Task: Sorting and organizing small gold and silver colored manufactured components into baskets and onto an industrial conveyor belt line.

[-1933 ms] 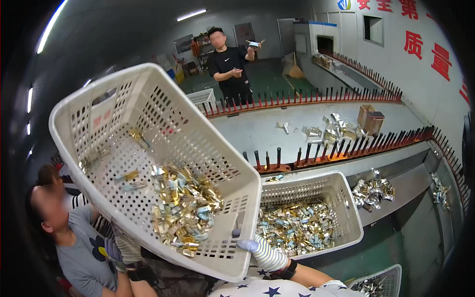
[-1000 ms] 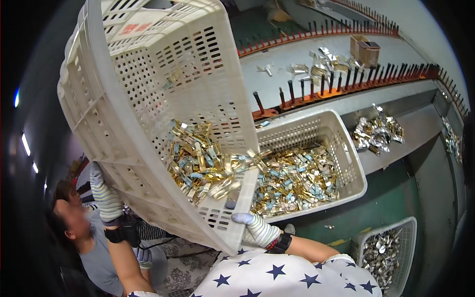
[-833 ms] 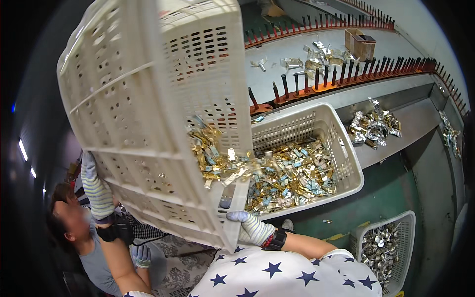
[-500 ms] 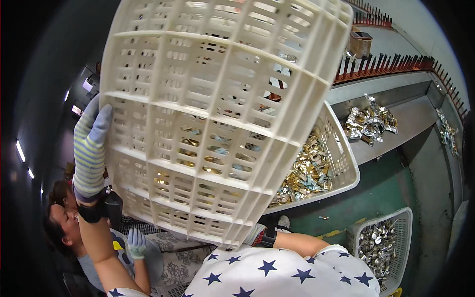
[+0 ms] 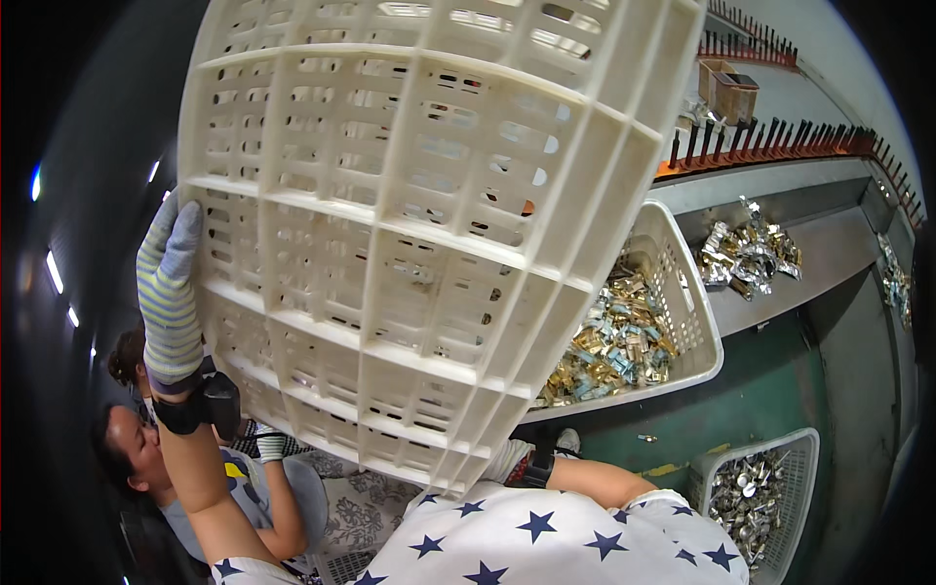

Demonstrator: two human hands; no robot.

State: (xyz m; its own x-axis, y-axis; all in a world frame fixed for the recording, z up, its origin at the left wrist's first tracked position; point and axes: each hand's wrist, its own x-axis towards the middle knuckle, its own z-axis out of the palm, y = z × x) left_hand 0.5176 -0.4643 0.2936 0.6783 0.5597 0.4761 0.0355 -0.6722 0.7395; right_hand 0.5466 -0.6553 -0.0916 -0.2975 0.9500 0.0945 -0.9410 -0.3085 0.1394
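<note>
A large cream slatted plastic basket (image 5: 322, 210) is raised and tilted in front of me, its ribbed underside facing me. My left hand (image 5: 171, 283), in a striped knit glove, is closed on its left edge, with the thumb on the near side. My right hand (image 5: 507, 460), also gloved, is at the basket's lower right corner; the basket hides its fingers. Beyond and below stands another cream basket (image 5: 697, 317), holding a heap of small gold, silver and pale-blue metal pieces (image 5: 619, 341). The raised basket covers part of it.
A grey basket (image 5: 807, 507) of silver metal parts stands on the green floor (image 5: 751, 390) at lower right. Shiny pieces (image 5: 749, 252) lie on a metal ledge, below a rack of dark upright pegs (image 5: 770, 146). A co-worker (image 5: 210, 492) sits close at lower left.
The raised basket has shifted slightly left in view. Far fewer shiny pieces show through its slots, and more pale-blue ones show on the heap. The co-worker's gloved hand has moved.
</note>
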